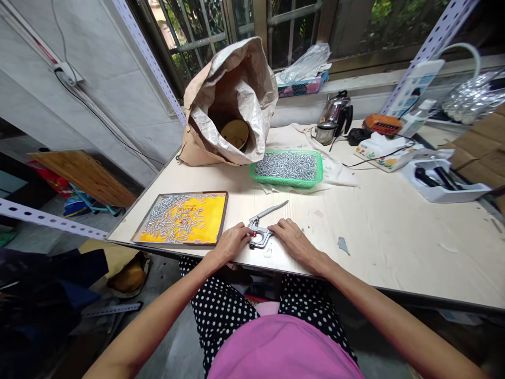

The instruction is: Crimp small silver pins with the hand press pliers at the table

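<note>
At the lower centre of the frame, the left hand and right hand both grasp a small hand press, while the yellow tray holds fewer metal pieces than the green basket, so much work seems left.
</note>
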Demonstrator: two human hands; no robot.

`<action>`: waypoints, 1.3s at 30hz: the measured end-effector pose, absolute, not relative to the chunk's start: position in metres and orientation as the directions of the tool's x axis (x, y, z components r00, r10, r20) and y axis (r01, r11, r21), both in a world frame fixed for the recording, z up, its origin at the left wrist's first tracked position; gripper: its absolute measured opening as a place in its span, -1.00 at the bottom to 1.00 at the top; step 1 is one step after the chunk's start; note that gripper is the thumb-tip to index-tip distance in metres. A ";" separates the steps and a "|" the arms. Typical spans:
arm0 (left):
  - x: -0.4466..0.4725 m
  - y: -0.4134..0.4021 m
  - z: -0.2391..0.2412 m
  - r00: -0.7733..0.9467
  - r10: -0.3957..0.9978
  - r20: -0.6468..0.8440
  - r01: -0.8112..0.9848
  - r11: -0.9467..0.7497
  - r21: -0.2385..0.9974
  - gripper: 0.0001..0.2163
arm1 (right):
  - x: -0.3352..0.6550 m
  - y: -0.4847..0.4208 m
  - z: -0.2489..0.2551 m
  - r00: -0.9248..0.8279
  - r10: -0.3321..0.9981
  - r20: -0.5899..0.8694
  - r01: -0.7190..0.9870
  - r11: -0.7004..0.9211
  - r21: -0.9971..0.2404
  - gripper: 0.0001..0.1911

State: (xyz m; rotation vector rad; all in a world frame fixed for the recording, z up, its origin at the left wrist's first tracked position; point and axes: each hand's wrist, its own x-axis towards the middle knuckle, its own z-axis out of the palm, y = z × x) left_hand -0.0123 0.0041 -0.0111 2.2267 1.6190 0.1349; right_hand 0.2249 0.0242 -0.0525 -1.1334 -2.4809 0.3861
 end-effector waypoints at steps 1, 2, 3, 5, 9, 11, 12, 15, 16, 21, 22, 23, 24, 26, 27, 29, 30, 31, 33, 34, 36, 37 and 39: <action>-0.013 0.004 -0.011 0.345 0.927 -0.145 0.896 -0.279 0.346 -0.79 | 0.225 0.024 -0.053 -0.601 0.765 0.231 0.659 0.638 -0.397 -0.71; -0.013 0.002 -0.010 0.360 0.922 -0.144 0.896 -0.299 0.329 -0.79 | 0.226 0.023 -0.053 -0.601 0.764 0.235 0.659 0.640 -0.396 -0.71; -0.014 0.000 -0.010 0.376 0.916 -0.140 0.896 -0.322 0.305 -0.79 | 0.226 0.022 -0.053 -0.598 0.765 0.241 0.659 0.640 -0.395 -0.71; -0.016 -0.009 -0.011 0.418 0.900 -0.126 0.893 -0.382 0.237 -0.79 | 0.226 0.020 -0.052 -0.582 0.771 0.258 0.664 0.634 -0.397 -0.71; -0.021 -0.021 -0.012 0.444 0.891 -0.100 0.895 -0.435 0.098 -0.81 | 0.223 0.014 -0.050 -0.550 0.785 0.284 0.674 0.618 -0.404 -0.73; -0.019 -0.010 -0.003 0.364 0.930 -0.050 0.930 -0.361 0.064 -0.81 | 0.221 0.015 -0.053 -0.538 0.786 0.305 0.682 0.618 -0.390 -0.74; -0.015 0.001 0.007 0.337 0.941 -0.004 0.940 -0.337 0.057 -0.80 | 0.220 0.015 -0.054 -0.529 0.787 0.318 0.689 0.617 -0.381 -0.74; 0.008 0.042 0.058 0.329 0.917 0.225 0.936 -0.348 0.049 -0.79 | 0.218 0.017 -0.058 -0.512 0.785 0.348 0.704 0.616 -0.354 -0.74; 0.017 0.056 0.079 0.326 0.886 0.329 0.929 -0.364 0.060 -0.81 | 0.218 0.018 -0.059 -0.511 0.784 0.353 0.707 0.617 -0.346 -0.74; 0.027 0.089 0.139 0.169 0.777 0.606 0.943 -0.306 0.129 -0.71 | 0.220 0.017 -0.064 -0.525 0.772 0.357 0.704 0.630 -0.328 -0.73; 0.017 0.089 0.138 0.152 0.795 0.587 0.949 -0.283 0.137 -0.74 | 0.220 0.017 -0.065 -0.527 0.771 0.357 0.702 0.632 -0.328 -0.73; 0.004 0.088 0.133 0.132 0.822 0.554 0.956 -0.253 0.147 -0.75 | 0.221 0.016 -0.066 -0.528 0.771 0.356 0.703 0.632 -0.326 -0.73; -0.013 0.085 0.126 0.104 0.855 0.508 0.964 -0.212 0.159 -0.76 | 0.222 0.016 -0.067 -0.538 0.766 0.352 0.696 0.639 -0.326 -0.73; -0.050 0.075 0.105 0.012 0.926 0.378 0.982 -0.081 0.168 -0.76 | 0.224 0.016 -0.069 -0.550 0.756 0.354 0.678 0.652 -0.339 -0.70; -0.069 0.068 0.094 -0.043 0.958 0.285 0.988 -0.001 0.151 -0.76 | 0.224 0.017 -0.070 -0.557 0.750 0.356 0.669 0.660 -0.343 -0.69; -0.100 0.052 0.073 -0.132 0.988 0.085 0.988 0.124 0.088 -0.77 | 0.226 0.017 -0.072 -0.566 0.739 0.365 0.653 0.672 -0.350 -0.67; -0.112 0.043 0.063 -0.157 0.988 0.002 0.986 0.157 0.057 -0.77 | 0.227 0.018 -0.073 -0.569 0.735 0.369 0.646 0.677 -0.353 -0.67; -0.120 0.036 0.055 -0.168 0.984 -0.060 0.985 0.170 0.036 -0.79 | 0.228 0.018 -0.074 -0.571 0.732 0.372 0.640 0.680 -0.357 -0.67; -0.129 0.023 0.040 -0.163 0.979 -0.123 0.986 0.167 0.021 -0.83 | 0.229 0.018 -0.077 -0.574 0.727 0.377 0.633 0.686 -0.359 -0.66; -0.130 0.018 0.034 -0.159 0.978 -0.134 0.986 0.163 0.019 -0.84 | 0.229 0.019 -0.078 -0.574 0.725 0.380 0.633 0.688 -0.355 -0.66; -0.130 0.013 0.025 -0.145 0.978 -0.147 0.989 0.148 0.011 -0.84 | 0.230 0.019 -0.081 -0.574 0.723 0.385 0.638 0.690 -0.343 -0.66; -0.128 0.011 0.020 -0.137 0.980 -0.148 0.990 0.139 0.006 -0.83 | 0.230 0.020 -0.081 -0.574 0.723 0.385 0.641 0.689 -0.338 -0.66; -0.126 0.011 0.013 -0.116 0.983 -0.145 0.993 0.117 -0.001 -0.80 | 0.229 0.020 -0.082 -0.574 0.725 0.381 0.646 0.687 -0.334 -0.66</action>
